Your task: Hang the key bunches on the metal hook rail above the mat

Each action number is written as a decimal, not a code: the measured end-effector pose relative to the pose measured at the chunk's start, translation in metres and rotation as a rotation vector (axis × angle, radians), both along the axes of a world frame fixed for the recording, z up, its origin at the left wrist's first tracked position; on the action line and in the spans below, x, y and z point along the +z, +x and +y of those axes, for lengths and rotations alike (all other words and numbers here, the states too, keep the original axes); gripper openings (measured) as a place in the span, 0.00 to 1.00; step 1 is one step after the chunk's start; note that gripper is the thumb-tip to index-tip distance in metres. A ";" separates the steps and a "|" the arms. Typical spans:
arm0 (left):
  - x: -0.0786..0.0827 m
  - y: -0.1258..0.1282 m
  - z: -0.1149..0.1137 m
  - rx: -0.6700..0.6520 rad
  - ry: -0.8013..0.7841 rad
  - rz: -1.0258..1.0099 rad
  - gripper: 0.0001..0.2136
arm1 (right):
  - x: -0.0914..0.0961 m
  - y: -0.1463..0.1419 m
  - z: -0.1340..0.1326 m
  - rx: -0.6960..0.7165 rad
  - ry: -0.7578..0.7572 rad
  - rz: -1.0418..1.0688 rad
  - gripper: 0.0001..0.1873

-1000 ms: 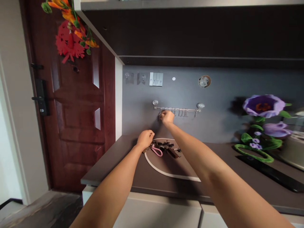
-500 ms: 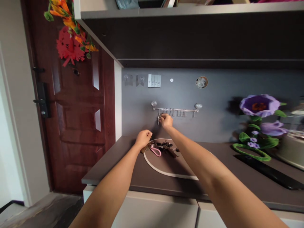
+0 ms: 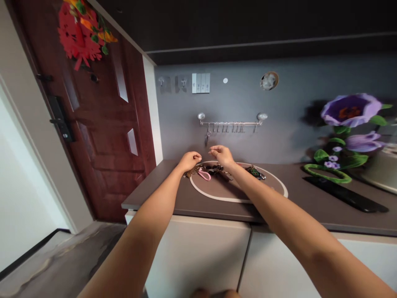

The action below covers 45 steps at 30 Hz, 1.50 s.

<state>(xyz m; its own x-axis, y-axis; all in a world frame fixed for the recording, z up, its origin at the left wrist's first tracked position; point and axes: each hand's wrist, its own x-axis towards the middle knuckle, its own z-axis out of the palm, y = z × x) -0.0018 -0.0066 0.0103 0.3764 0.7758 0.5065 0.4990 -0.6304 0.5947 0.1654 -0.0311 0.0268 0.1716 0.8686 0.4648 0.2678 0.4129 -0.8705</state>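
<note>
Right hand [image 3: 222, 155], fingers parted, just clears the hanging key [image 3: 207, 139] — left hand [image 3: 190, 160], grip unclear, near the mat's rim [image 3: 229, 200].

No legible text, wall panel labels [image 3: 202, 87] too tiny

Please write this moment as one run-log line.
Left hand: near pink loop, contents unclear | Right hand: below hook rail, apart from hanging key | Key: on leftmost hook | Pink loop: lying on mat
</note>
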 end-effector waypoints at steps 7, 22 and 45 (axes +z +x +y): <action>-0.008 -0.001 0.005 -0.038 -0.048 0.163 0.09 | -0.028 0.010 -0.024 -0.100 0.014 -0.500 0.08; -0.005 0.004 0.000 -0.085 -0.185 0.235 0.12 | -0.031 0.005 -0.013 -0.145 -0.017 -0.853 0.11; 0.011 0.008 -0.010 0.009 0.211 0.092 0.11 | -0.025 -0.004 -0.023 -0.161 -0.003 -0.823 0.12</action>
<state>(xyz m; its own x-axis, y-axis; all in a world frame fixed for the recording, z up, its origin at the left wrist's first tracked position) 0.0063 -0.0168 0.0210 0.4218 0.6602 0.6214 0.5516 -0.7308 0.4020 0.1616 -0.0538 0.0018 -0.0993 0.8640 0.4936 0.8739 0.3129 -0.3720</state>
